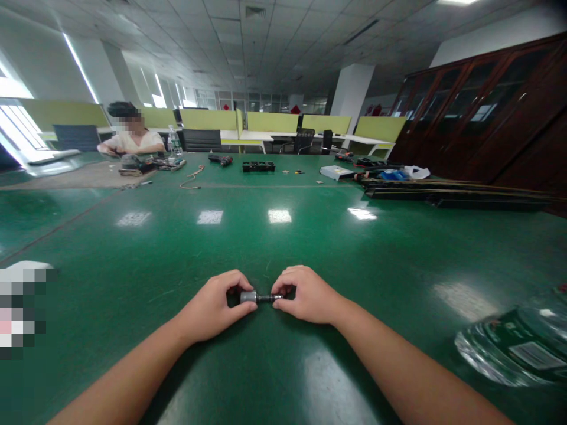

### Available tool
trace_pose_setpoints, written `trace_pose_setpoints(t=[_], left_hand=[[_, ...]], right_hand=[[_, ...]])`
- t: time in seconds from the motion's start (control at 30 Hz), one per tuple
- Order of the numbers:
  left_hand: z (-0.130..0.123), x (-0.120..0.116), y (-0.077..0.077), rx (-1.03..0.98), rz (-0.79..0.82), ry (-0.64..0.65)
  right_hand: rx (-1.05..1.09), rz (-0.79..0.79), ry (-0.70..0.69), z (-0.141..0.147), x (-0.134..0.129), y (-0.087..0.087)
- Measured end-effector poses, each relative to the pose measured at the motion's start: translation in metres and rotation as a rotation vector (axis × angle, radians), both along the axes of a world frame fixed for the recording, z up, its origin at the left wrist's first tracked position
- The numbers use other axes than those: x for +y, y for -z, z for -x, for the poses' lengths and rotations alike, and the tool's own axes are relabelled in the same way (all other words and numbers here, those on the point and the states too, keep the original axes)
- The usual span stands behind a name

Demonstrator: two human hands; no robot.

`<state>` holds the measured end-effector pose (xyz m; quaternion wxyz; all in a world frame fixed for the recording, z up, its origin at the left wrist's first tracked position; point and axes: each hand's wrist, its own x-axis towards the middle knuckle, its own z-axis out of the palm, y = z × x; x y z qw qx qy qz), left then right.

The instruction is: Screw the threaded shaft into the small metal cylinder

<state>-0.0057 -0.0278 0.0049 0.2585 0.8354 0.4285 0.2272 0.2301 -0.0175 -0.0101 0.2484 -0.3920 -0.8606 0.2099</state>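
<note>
A short metal shaft with a wide grey cylindrical head [248, 296], which looks like a socket bit, lies crosswise low over the green table [274, 248]. My left hand [217, 304] pinches the grey head between thumb and fingers. At the thinner, darker end, my right hand [305, 295] grips the shaft the same way. A bare middle stretch of the shaft shows between the two hands. Whether the piece rests on the tabletop or is held just above it, I cannot tell.
A large clear bottle [514, 348] lies at the right. Farther back are a power drill [220, 159], a black tray [258, 166], a cord [191, 177], a white box [336, 172] and long dark bars [443, 193]. A person [133, 139] sits at the far left.
</note>
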Motion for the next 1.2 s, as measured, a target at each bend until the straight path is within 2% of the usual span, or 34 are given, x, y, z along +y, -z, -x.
trace_pose_setpoints(t=[0.43, 0.93, 1.2], left_hand=[[0.003, 0.003, 0.002, -0.017, 0.015, -0.024], [0.003, 0.003, 0.003, -0.023, 0.026, -0.01], [0.004, 0.002, 0.005, -0.042, -0.008, 0.067]], right_hand=[[-0.016, 0.028, 0.131, -0.015, 0.009, 0.001], [0.012, 0.017, 0.038, -0.004, 0.002, -0.003], [0.093, 0.041, -0.043, 0.011, -0.006, 0.0]])
